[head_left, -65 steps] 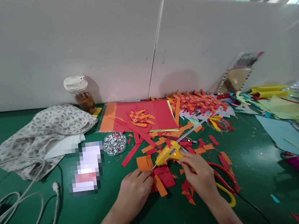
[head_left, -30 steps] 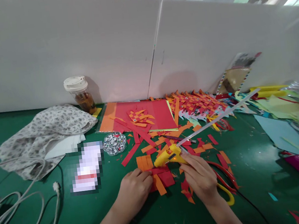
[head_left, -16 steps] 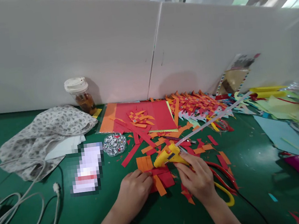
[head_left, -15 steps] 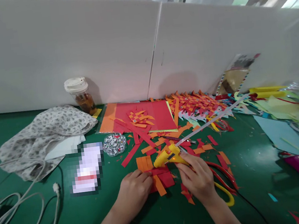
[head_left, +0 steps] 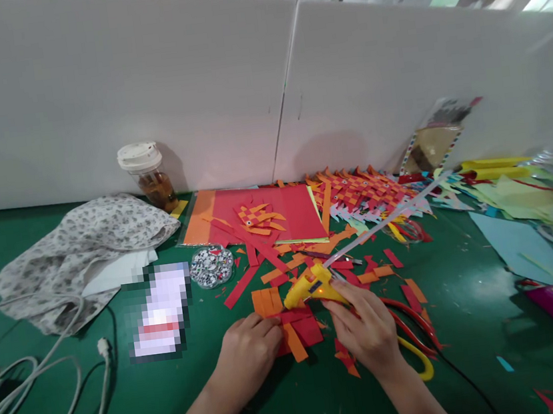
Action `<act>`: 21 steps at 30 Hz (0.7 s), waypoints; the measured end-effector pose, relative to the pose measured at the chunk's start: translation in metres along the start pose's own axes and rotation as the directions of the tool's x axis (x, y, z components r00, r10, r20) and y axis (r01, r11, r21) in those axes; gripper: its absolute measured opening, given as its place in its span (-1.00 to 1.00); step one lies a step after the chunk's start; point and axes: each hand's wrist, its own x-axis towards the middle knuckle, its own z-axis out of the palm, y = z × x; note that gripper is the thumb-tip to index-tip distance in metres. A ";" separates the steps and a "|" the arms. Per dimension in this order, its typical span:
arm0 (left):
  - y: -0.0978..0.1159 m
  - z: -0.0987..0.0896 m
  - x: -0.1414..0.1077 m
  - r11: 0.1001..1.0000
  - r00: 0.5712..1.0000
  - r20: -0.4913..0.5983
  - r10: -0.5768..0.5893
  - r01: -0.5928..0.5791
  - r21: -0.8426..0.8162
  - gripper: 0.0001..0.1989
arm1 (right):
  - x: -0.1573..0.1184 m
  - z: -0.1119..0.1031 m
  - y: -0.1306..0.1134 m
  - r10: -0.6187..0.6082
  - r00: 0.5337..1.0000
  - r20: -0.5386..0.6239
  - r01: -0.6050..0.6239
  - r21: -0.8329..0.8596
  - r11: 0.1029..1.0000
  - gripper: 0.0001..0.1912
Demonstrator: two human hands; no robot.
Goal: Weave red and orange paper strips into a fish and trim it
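Note:
My right hand (head_left: 367, 333) grips a yellow hot glue gun (head_left: 311, 285), its nozzle pointing down-left at a small piece of red and orange paper strips (head_left: 299, 330) on the green table. A long clear glue stick (head_left: 384, 221) juts out of the gun's back toward the upper right. My left hand (head_left: 248, 353) presses its fingertips on the left edge of that paper piece, fingers curled.
Loose red and orange strips (head_left: 265, 275) litter the mat. Behind lie red card sheets (head_left: 277, 213), woven paper fish (head_left: 365, 193), a dish of googly eyes (head_left: 212, 266), a lidded cup (head_left: 147, 172), patterned cloth (head_left: 85, 250), white cables (head_left: 31, 385), red-yellow scissors (head_left: 417, 344) and coloured paper (head_left: 518, 204) at right.
The glue gun has tilted a little, its glue stick swinging from low to higher and back down. Both hands stay at the paper piece.

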 end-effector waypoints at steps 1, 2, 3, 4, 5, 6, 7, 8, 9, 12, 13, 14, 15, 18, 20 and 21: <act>0.000 0.000 0.000 1.000 1.000 -0.004 -0.002 0.002 0.000 -0.89 | -0.001 0.000 0.000 -0.001 1.000 0.011 0.001 -0.018 1.000 -0.79; 0.000 0.000 0.000 1.000 1.000 -0.006 -0.002 0.002 0.000 -0.88 | -0.002 0.001 0.000 0.000 1.000 0.012 0.001 -0.024 1.000 -0.78; 0.000 0.000 0.000 1.000 1.000 -0.007 -0.001 0.001 0.001 -0.88 | -0.003 0.001 0.000 0.002 1.000 0.002 -0.002 -0.019 1.000 -0.77; 0.000 0.000 0.000 1.000 1.000 -0.006 -0.001 0.001 0.003 -0.88 | -0.003 0.001 0.000 0.005 1.000 -0.013 -0.005 -0.006 1.000 -0.76; 0.000 0.000 0.001 1.000 1.000 -0.004 0.001 -0.001 0.003 -0.88 | -0.003 0.000 0.000 0.008 0.999 -0.032 -0.007 0.008 1.000 -0.75; 0.000 0.000 0.001 1.000 1.000 0.001 0.001 -0.001 0.004 -0.88 | -0.002 0.000 0.000 0.008 0.999 -0.048 -0.007 0.021 1.000 -0.75; 0.000 0.000 0.001 1.000 1.000 0.007 0.001 -0.001 0.004 -0.88 | -0.002 -0.001 0.000 0.004 0.998 -0.058 -0.002 0.028 1.000 -0.75; 0.000 -0.001 0.001 1.000 1.000 0.011 0.001 -0.001 0.005 -0.89 | -0.001 -0.001 -0.001 -0.002 0.998 -0.064 0.004 0.030 1.000 -0.75; 0.000 -0.001 0.001 1.000 1.000 0.010 0.000 0.000 0.007 -0.89 | -0.001 -0.001 -0.001 -0.006 0.998 -0.068 0.008 0.030 1.000 -0.75; 0.000 0.000 0.000 1.000 1.000 0.004 -0.004 0.004 0.012 -0.89 | -0.002 0.000 0.000 0.014 0.998 -0.059 -0.012 0.029 1.000 -0.75; 0.000 0.000 0.000 1.000 1.000 0.000 -0.004 0.004 0.014 -0.89 | -0.003 0.001 0.001 0.044 0.998 -0.051 -0.042 0.028 0.999 -0.76; 0.000 0.000 0.000 1.000 1.000 -0.001 -0.004 0.004 0.014 -0.88 | -0.004 0.002 0.002 0.087 0.995 -0.038 -0.086 0.032 0.996 -0.77; 0.000 0.000 0.000 1.000 1.000 -0.001 -0.003 0.003 0.014 -0.87 | -0.004 0.004 0.003 0.143 0.989 -0.023 -0.142 0.040 0.989 -0.79; 0.001 0.000 0.000 1.000 1.000 0.003 0.006 -0.006 0.015 -0.86 | -0.005 0.007 0.005 0.321 0.947 0.028 -0.322 0.077 0.943 -0.78; 0.000 0.000 0.000 1.000 1.000 0.001 0.014 -0.014 0.017 -0.86 | -0.006 0.008 0.007 0.401 0.913 0.072 -0.406 0.091 0.909 -0.74; 0.000 0.000 0.000 1.000 1.000 0.000 0.018 -0.018 0.019 -0.86 | -0.006 0.008 0.007 0.429 0.899 0.091 -0.436 0.096 0.895 -0.72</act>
